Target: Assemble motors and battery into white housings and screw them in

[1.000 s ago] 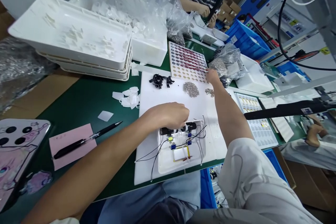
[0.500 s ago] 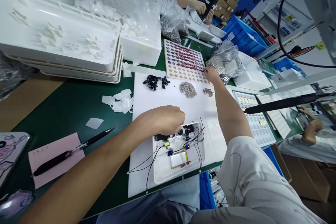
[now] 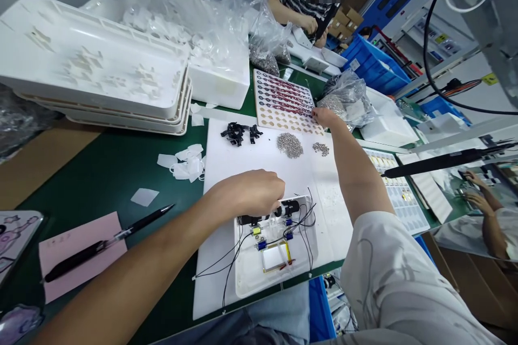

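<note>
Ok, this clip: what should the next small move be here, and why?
Probably the right hand should draw one red-wired piece off the dotted board, since its fingertips already rest at the end of a row there, while the left hand hovers over the black cylindrical part in the wired white tray.
</note>
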`<state>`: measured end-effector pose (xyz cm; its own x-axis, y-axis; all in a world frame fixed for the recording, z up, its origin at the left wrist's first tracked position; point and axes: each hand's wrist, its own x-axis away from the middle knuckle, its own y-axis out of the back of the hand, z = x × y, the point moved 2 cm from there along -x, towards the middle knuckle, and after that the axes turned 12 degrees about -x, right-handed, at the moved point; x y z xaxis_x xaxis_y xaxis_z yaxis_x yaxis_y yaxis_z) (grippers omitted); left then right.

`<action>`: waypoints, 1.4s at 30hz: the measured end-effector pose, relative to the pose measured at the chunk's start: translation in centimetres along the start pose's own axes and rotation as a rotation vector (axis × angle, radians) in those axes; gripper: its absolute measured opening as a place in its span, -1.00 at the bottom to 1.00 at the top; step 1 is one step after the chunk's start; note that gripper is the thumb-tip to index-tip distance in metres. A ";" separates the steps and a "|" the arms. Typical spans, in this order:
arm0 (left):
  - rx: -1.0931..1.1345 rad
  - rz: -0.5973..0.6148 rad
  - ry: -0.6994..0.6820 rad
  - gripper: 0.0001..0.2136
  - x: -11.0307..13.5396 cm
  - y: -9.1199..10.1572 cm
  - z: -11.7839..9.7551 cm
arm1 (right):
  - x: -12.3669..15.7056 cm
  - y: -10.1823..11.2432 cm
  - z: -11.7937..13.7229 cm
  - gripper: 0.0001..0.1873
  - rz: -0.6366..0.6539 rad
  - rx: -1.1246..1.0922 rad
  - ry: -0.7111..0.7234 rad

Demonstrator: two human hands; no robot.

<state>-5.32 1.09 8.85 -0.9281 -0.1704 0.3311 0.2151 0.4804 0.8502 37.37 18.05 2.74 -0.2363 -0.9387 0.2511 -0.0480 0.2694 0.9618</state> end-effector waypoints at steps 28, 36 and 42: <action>0.033 0.013 -0.015 -0.72 0.0 -0.1 0.0 | 6.4 1.1 1.5 -0.60 -0.502 -0.342 -0.184; -0.022 -0.076 0.119 -0.69 0.3 0.3 0.3 | 15.1 0.9 5.7 -0.88 -0.118 -0.499 -0.044; -0.103 -0.218 0.151 -0.66 0.9 1.3 0.9 | 19.6 2.1 8.9 -0.55 -0.002 -1.083 0.117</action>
<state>-6.19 2.36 9.87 -0.9018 -0.3897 0.1867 0.0526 0.3298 0.9426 23.97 2.12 8.76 -0.1403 -0.9690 0.2032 0.8458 -0.0106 0.5334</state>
